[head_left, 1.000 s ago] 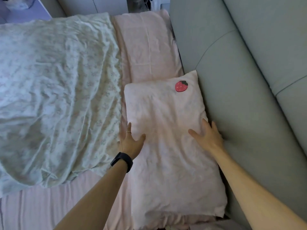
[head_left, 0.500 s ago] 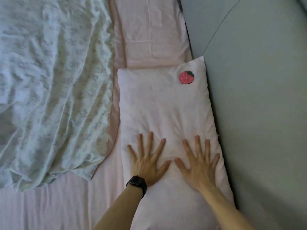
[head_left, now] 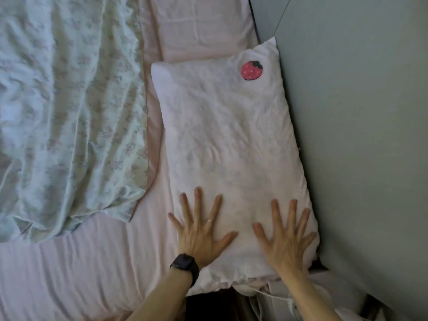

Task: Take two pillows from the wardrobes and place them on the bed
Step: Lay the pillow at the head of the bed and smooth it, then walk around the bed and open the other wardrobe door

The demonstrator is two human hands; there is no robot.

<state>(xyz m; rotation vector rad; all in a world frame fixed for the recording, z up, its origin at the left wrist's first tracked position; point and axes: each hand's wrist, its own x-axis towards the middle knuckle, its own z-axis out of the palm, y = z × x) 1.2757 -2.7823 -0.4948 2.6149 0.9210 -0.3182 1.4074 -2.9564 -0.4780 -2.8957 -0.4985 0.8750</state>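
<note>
A pale pink pillow (head_left: 222,144) with a red strawberry patch (head_left: 251,70) lies flat on the bed's pink sheet (head_left: 76,269), its long right side against the grey padded headboard (head_left: 361,135). My left hand (head_left: 201,230), with a ring and a black wrist band, presses flat on the pillow's near left part, fingers spread. On the near right part my right hand (head_left: 286,239) lies flat too, fingers apart. Neither hand grips anything. Beyond the pillow, a second pink pillow-like shape (head_left: 201,26) lies at the top, partly cut off.
A crumpled floral blanket (head_left: 67,107) covers the left half of the bed. White cables (head_left: 261,297) and a dark gap show past the mattress's near edge, under my right forearm.
One second ago my hands held the pillow's two sides; they then moved on top and spread flat. Since half a second ago they have slid apart. The view has shifted closer.
</note>
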